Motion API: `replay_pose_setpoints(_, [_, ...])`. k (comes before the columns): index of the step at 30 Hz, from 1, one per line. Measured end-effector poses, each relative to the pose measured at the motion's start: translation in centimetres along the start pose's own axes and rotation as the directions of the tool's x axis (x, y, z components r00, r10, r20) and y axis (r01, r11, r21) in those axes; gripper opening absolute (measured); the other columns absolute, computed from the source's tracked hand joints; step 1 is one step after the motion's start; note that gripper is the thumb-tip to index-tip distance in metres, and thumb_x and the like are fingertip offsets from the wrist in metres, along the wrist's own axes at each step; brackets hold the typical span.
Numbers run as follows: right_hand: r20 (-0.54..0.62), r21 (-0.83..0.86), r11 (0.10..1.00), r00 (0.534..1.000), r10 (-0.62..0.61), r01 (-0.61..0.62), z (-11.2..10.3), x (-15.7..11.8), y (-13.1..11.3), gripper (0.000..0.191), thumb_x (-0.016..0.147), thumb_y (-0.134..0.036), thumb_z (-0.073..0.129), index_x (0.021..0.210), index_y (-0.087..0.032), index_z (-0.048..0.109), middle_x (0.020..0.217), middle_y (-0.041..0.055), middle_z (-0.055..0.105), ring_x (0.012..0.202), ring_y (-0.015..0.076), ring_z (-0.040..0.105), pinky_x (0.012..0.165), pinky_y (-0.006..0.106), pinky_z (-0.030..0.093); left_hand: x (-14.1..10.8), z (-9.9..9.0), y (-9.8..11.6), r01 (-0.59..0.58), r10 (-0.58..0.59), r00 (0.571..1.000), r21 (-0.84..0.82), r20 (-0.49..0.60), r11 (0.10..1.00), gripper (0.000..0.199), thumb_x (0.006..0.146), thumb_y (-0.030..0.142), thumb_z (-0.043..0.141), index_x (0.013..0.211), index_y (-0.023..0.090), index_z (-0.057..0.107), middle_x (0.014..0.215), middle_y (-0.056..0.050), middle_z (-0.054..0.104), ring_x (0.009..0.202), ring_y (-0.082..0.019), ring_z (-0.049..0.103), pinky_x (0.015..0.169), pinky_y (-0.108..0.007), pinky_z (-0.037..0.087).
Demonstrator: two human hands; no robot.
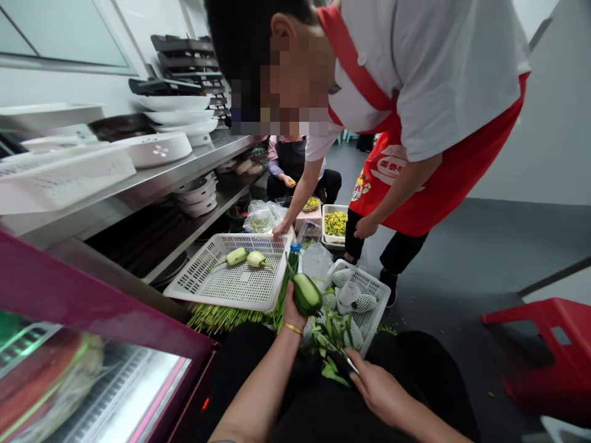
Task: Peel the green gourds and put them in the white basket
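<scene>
My left hand (295, 307) is wrapped around a partly peeled green gourd (307, 294), with a pale stripe showing along its dark skin. Lower down, my right hand (381, 384) grips a peeler (351, 363); just a slim metal part of it shows. Green peel strips (329, 335) hang and lie between the hands, some on my dark lap. Left of the gourd, a white perforated basket (217, 295) holds two pale peeled gourds (236, 256). A co-worker's hand (281, 229) touches that basket's far edge. On the right, another white basket (381, 295) contains net-wrapped pieces (364, 303) and peel.
Long green stalks (226, 318) lie beneath the left basket. A co-worker in a red apron (443, 184) leans over from the front; another person (295, 160) squats behind. Metal shelves (138, 184) with dishes stand left, a red stool (554, 338) right. Yellow flowers fill a farther basket (335, 241).
</scene>
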State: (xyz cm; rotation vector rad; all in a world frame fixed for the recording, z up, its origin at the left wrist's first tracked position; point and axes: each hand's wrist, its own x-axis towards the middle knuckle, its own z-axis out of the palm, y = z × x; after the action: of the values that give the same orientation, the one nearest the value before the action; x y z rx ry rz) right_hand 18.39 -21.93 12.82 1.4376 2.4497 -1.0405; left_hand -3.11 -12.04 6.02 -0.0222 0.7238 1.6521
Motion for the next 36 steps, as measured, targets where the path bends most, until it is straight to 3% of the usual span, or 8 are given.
replay_pose_setpoints(3, [0.028,-0.018,1.000,1.000,0.015,-0.014,-1.6,-0.5,1.4,0.045,0.088,-0.023,0.034,0.131,-0.013,0.041,0.099,0.0163,0.068,0.093,0.0268,0.065,0.077,0.032,0.045,-0.5,0.7,0.3,0.056,-0.055,0.998,-0.031,0.040,0.998,0.046,0.072,0.056,0.059,0.094,0.016,0.065,0.086,-0.008,0.069,0.082,-0.023,0.065,0.081,-0.040,0.050])
replay_pose_setpoints(9, [-0.322,0.113,0.988,0.945,-0.064,0.105,-8.1,4.7,-1.7,0.041,0.090,-0.025,0.034,0.129,-0.014,0.040,0.113,0.0149,0.063,0.106,0.0254,0.058,0.084,0.034,0.042,-2.4,1.0,-0.4,0.201,-0.211,0.970,0.086,0.125,0.976,0.041,0.072,0.045,0.064,0.093,0.011,0.065,0.079,-0.009,0.069,0.076,-0.022,0.066,0.080,-0.037,0.050])
replay_pose_setpoints(13, [-0.341,0.131,0.988,0.939,-0.033,0.082,-7.1,6.1,-3.5,0.045,0.089,-0.022,0.034,0.132,-0.012,0.037,0.107,0.0151,0.066,0.099,0.0260,0.061,0.082,0.035,0.043,-2.8,0.8,-0.2,0.156,-0.182,0.976,0.196,0.123,0.968,0.039,0.069,0.042,0.067,0.090,0.009,0.065,0.076,-0.011,0.069,0.081,-0.025,0.066,0.081,-0.038,0.050])
replay_pose_setpoints(20, [-0.105,0.227,0.970,0.993,-0.060,0.083,0.7,-3.0,3.1,0.045,0.087,-0.030,0.038,0.131,-0.023,0.042,0.103,0.0073,0.068,0.093,0.0218,0.064,0.079,0.028,0.045,-3.4,1.9,-2.6,0.083,-0.123,0.986,0.307,0.115,0.948,0.036,0.063,0.035,0.073,0.091,0.013,0.064,0.078,-0.007,0.069,0.079,-0.023,0.066,0.077,-0.034,0.050])
replay_pose_setpoints(23, [-0.020,0.286,0.954,0.996,-0.087,0.089,-0.7,-5.9,4.7,0.038,0.086,-0.035,0.040,0.121,-0.025,0.051,0.099,0.0045,0.068,0.088,0.0198,0.064,0.080,0.028,0.046,-3.9,2.9,-3.4,0.186,-0.229,0.965,0.285,0.129,0.940,0.038,0.065,0.038,0.069,0.093,0.013,0.063,0.080,-0.009,0.069,0.084,-0.025,0.065,0.079,-0.037,0.049])
replay_pose_setpoints(27, [-0.196,0.369,0.921,0.979,-0.057,0.127,-4.9,-7.3,4.7,0.043,0.086,-0.046,0.036,0.117,-0.021,0.053,0.103,0.0076,0.065,0.095,0.0232,0.061,0.086,0.034,0.045,-6.1,3.4,-2.6,0.355,-0.442,0.850,0.305,0.289,0.883,0.051,0.070,0.049,0.059,0.102,0.009,0.060,0.091,-0.017,0.068,0.092,-0.031,0.063,0.082,-0.044,0.048])
replay_pose_setpoints(30, [-0.305,0.537,0.833,0.951,0.047,0.132,-5.5,-7.5,4.9,0.052,0.082,-0.053,0.042,0.121,-0.020,0.047,0.072,0.0025,0.064,0.064,0.0190,0.062,0.060,0.029,0.049,-9.3,2.9,-1.8,0.374,-0.503,0.785,0.372,0.362,0.850,0.054,0.070,0.048,0.059,0.109,0.010,0.058,0.097,-0.018,0.067,0.096,-0.034,0.062,0.083,-0.047,0.046])
replay_pose_setpoints(36, [-0.283,0.899,0.400,0.934,0.220,0.178,-0.5,-5.1,7.2,0.062,0.069,-0.056,0.061,0.115,-0.018,0.046,0.036,-0.0160,0.026,0.028,0.0045,0.023,0.029,0.016,0.021,-15.7,0.9,-3.1,0.131,-0.379,0.809,0.491,0.449,0.861,0.055,0.056,0.037,0.072,0.104,0.015,0.060,0.091,-0.013,0.066,0.085,-0.028,0.062,0.073,-0.036,0.047])
